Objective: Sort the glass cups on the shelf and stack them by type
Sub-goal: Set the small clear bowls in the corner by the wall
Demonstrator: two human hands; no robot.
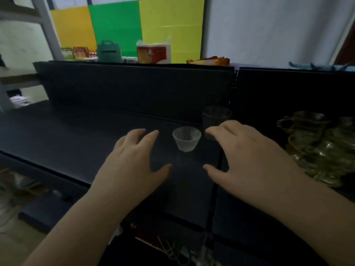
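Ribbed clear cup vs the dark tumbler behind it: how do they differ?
The ribbed clear cup is pale, with vertical ridges and walls flaring to a wide rim; the dark tumbler is smoky, looks plain and stands straighter-sided. The ribbed cup looks shorter, the tumbler taller. The ribbed cup stands in full view between both hands; the tumbler's lower part is hidden by the right hand fingers, contact unclear. Both are upright glass on the black shelf.

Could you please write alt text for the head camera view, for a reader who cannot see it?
Two open hands, the left hand and right hand, hover over a dark shelf either side of a small ribbed clear glass cup. A dark smoky tumbler stands behind the right hand's fingers, and a cluster of amber handled glass cups sits far right.
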